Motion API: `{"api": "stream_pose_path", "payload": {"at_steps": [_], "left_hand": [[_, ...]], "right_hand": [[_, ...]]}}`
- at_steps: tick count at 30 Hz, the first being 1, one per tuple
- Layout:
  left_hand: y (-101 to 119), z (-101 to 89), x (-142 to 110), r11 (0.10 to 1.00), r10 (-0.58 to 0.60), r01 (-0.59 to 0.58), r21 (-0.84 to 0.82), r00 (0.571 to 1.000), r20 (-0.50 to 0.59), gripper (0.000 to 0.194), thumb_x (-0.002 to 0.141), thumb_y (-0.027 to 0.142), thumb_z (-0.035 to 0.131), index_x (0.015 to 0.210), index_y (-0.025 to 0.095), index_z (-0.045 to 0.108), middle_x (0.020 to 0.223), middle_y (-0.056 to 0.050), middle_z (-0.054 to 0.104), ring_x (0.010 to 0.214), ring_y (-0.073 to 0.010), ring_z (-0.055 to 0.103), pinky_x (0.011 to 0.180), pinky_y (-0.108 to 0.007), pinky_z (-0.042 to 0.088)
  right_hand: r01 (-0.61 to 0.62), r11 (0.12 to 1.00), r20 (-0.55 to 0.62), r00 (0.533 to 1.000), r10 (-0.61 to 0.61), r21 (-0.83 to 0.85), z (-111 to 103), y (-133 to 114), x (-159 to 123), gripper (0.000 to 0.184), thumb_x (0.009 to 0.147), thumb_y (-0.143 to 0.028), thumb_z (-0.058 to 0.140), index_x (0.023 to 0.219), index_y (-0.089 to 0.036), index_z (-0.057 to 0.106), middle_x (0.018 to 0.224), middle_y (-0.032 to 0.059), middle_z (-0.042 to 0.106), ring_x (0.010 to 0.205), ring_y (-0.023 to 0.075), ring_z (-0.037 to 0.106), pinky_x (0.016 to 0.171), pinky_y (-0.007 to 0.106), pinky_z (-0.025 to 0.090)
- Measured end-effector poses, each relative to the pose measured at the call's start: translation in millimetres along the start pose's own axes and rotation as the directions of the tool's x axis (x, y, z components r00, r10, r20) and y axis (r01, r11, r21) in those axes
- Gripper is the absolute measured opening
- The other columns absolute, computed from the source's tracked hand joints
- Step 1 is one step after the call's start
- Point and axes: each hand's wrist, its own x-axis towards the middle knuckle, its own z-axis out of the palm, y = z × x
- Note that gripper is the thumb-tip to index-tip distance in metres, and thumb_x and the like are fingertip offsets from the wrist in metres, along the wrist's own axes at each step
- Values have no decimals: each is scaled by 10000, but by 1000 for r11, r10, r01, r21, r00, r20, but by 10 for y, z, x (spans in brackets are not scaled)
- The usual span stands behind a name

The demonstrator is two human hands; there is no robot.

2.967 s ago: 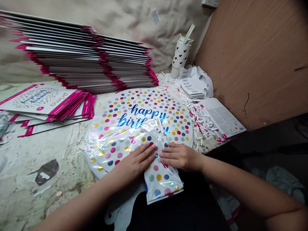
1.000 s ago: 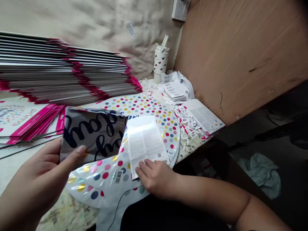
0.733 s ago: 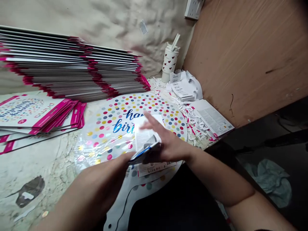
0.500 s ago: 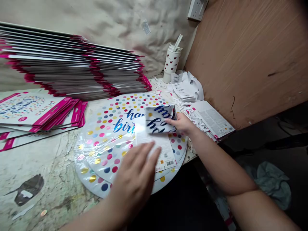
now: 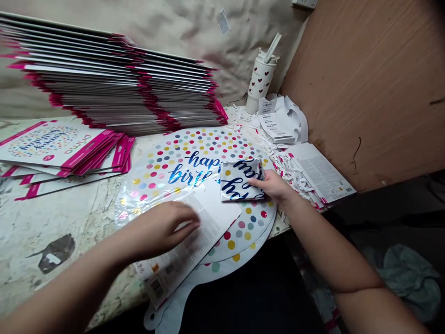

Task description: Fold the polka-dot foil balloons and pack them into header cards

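My right hand (image 5: pixel 273 185) grips a small folded foil balloon (image 5: pixel 241 180) with blue lettering, pinching it at its right end above the polka-dot balloons. My left hand (image 5: pixel 165 230) lies over a printed white instruction sheet (image 5: pixel 194 236), whose barcode end points toward me. Beneath both lies a pile of round foil balloons (image 5: pixel 205 153) with coloured dots and blue "happy birthday" lettering. A white tail of the balloon pile (image 5: pixel 170 311) reaches toward the bench edge.
A tall stack of pink-edged flat packs (image 5: pixel 114 83) rises behind, and a lower stack (image 5: pixel 62 148) lies at the left. Paper scraps (image 5: pixel 287 164), leaflets (image 5: pixel 320 174) and a heart-patterned cup with straw (image 5: pixel 260 79) stand against a wooden board (image 5: pixel 368 88).
The instruction sheet has swung toward the lower left, and my left hand has moved left over it. The folded balloon has shifted slightly right and down in my right hand.
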Motion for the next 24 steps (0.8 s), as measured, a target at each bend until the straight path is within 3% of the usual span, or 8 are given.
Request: {"api": "stream_pose_path", "payload": {"at_steps": [4,9,14,20,24], "left_hand": [[144,132,422,999,40,-40,-2,997,-62,264,816,266,403,968,201,608,978,-88,611,959,-235,504,879,-399,357],[283,208,807,995,83,-79,56,994,-71,164,761,157,393,761,179,555,788,-71,577,773,-205,496,751,-374,367],[294,151,792,993,105,-99,64,990,-96,174,785,181,382,744,179,552,683,-45,538,694,-192,456,744,-387,333],[229,123,736,979,134,-129,-156,991,20,274,788,201,373,862,232,635,800,-44,533,827,-208,452,755,-403,276],[204,128,737,979,118,-107,-176,992,53,274,794,229,372,860,241,638,804,-40,515,840,-218,438,746,-410,262]], "right_hand": [[38,933,-66,996,-66,-357,134,6,-48,288,702,-348,678,918,-157,666,899,83,709,845,247,660,800,395,507],[111,923,3,993,-118,-369,174,-5,-199,303,729,-366,647,956,-166,660,923,68,706,857,232,656,779,351,509],[135,928,164,983,-81,-347,109,-168,-253,267,679,-323,681,861,-129,675,852,66,704,803,231,648,745,343,507],[129,890,117,989,-86,-437,74,-321,-203,219,672,-269,680,856,-150,678,822,44,697,787,222,637,741,334,495],[64,909,144,990,-4,-412,110,-299,-210,234,647,-269,706,844,-146,673,790,37,692,731,196,632,683,301,496]]}}
